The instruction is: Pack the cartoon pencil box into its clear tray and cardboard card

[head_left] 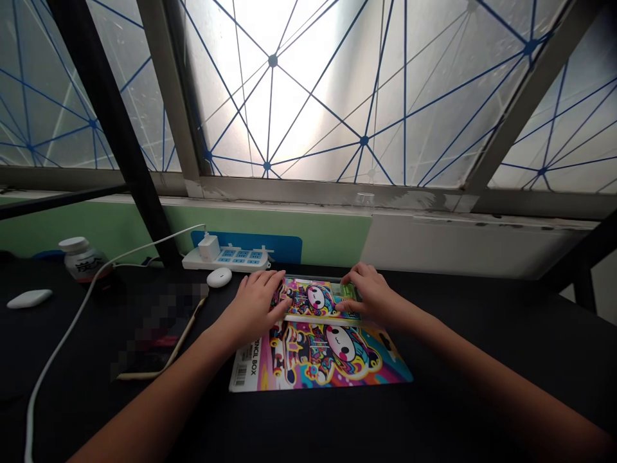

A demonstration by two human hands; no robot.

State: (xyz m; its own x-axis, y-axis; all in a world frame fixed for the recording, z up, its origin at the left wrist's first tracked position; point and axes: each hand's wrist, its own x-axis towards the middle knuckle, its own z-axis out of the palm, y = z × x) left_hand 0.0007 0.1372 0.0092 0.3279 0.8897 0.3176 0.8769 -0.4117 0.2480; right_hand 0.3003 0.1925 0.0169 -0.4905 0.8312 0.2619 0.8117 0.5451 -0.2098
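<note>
A colourful pencil box [315, 301] with a cartoon print lies on the black desk [482, 360], just beyond a matching printed card or lid marked "PENCIL BOX" [321, 360]. My left hand [255, 302] rests on the box's left end, fingers curled over its edge. At the box's right end my right hand [371, 294] presses down, fingers bent onto the top. Both hands touch the box; the card lies free in front of it.
A white power strip [226, 258] with a plugged charger and white cable [72, 328] sits by the wall. A white oval case [219, 277], a white bottle [80, 257], a white mouse-like object [29, 298] and a blurred item [154, 328] lie at left.
</note>
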